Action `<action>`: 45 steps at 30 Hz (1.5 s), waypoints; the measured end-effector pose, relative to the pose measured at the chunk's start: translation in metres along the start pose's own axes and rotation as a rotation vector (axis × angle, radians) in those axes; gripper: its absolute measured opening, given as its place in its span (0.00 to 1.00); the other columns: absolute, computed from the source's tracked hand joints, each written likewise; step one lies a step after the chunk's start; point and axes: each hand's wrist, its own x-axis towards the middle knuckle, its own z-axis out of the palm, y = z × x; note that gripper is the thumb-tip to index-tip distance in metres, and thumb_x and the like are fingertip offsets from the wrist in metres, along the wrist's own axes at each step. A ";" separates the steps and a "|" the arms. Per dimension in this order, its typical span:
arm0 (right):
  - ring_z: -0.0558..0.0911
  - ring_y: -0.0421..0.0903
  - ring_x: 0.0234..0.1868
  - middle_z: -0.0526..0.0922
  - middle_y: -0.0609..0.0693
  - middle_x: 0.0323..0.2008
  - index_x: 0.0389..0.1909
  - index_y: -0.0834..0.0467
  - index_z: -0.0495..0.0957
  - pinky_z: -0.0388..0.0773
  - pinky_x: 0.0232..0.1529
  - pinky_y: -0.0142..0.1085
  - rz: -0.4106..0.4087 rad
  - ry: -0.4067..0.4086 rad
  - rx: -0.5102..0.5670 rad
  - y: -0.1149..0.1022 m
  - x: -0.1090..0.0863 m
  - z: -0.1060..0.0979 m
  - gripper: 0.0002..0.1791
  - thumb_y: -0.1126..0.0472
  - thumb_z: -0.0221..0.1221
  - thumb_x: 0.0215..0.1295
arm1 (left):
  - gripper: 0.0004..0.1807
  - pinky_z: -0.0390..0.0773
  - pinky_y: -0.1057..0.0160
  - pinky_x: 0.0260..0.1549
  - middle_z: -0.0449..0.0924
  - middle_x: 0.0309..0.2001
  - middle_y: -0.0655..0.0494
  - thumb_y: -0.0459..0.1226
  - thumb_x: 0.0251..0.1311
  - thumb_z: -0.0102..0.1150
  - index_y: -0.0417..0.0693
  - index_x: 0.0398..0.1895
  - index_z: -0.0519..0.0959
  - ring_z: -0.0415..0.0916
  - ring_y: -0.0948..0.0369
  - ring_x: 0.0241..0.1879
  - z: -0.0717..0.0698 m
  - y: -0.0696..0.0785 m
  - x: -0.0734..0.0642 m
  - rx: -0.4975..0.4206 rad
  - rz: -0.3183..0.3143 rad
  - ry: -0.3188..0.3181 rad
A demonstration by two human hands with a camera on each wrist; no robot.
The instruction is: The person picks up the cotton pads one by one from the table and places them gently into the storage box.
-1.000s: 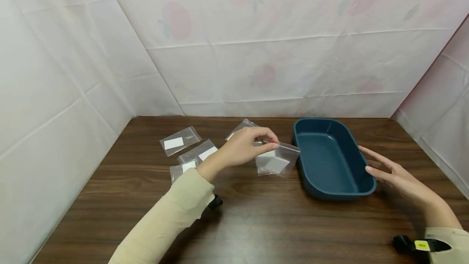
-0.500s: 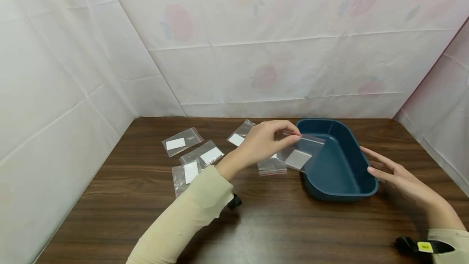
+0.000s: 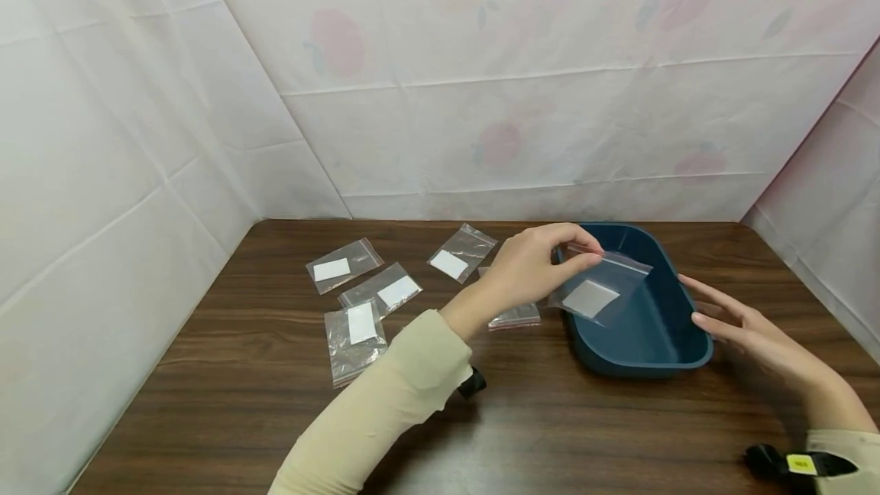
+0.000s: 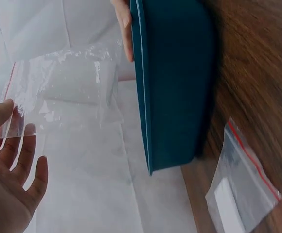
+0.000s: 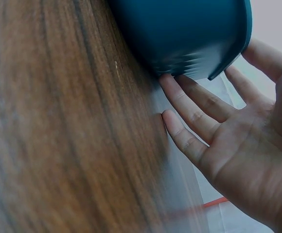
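Note:
My left hand pinches the top edge of a clear zip-lock bag between thumb and fingertips. A whitish rectangle shows in the bag, which hangs over the left part of a dark blue plastic bin. In the left wrist view, the bag is nearly transparent and clear of the bin's wall. My right hand touches the bin's right side, thumb at the rim. In the right wrist view, its extended fingers lie against the outer wall, low down.
Several similar bags lie on the wooden table: a group at left, including a front bag, another bag near the back, and a bag partly under my left hand. White patterned cloth stands behind the table.
My left hand has carried the zip-lock bag rightward, from beside the bin to above it, uncovering bags on the table. My right hand has stayed at the bin's side.

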 end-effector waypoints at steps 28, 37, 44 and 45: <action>0.63 0.21 0.57 0.52 0.62 0.75 0.80 0.42 0.44 0.73 0.50 0.44 -0.019 -0.002 -0.016 0.004 0.001 -0.003 0.33 0.53 0.45 0.80 | 0.10 0.68 0.81 0.31 0.80 0.43 0.74 0.48 0.71 0.56 0.63 0.48 0.82 0.67 0.79 0.36 0.063 0.012 0.005 0.069 -0.046 -0.081; 0.67 0.22 0.53 0.52 0.68 0.73 0.80 0.42 0.44 0.70 0.52 0.67 -0.027 -0.008 -0.005 0.004 0.001 -0.002 0.33 0.54 0.44 0.80 | 0.10 0.66 0.81 0.30 0.80 0.42 0.77 0.50 0.70 0.56 0.66 0.49 0.82 0.66 0.80 0.34 0.074 0.014 0.002 0.102 -0.107 -0.100; 0.68 0.22 0.54 0.54 0.65 0.72 0.80 0.43 0.44 0.73 0.51 0.55 -0.030 -0.013 -0.005 0.005 0.002 -0.002 0.33 0.54 0.44 0.80 | 0.09 0.66 0.81 0.29 0.81 0.43 0.77 0.49 0.70 0.57 0.66 0.49 0.82 0.66 0.79 0.33 0.081 0.008 -0.001 0.104 -0.121 -0.106; 0.68 0.22 0.54 0.53 0.65 0.73 0.80 0.42 0.44 0.74 0.50 0.52 -0.028 -0.014 -0.007 0.005 0.002 -0.002 0.33 0.54 0.44 0.80 | 0.09 0.66 0.81 0.29 0.81 0.43 0.76 0.49 0.70 0.57 0.66 0.49 0.82 0.66 0.79 0.33 0.082 0.006 -0.002 0.101 -0.123 -0.107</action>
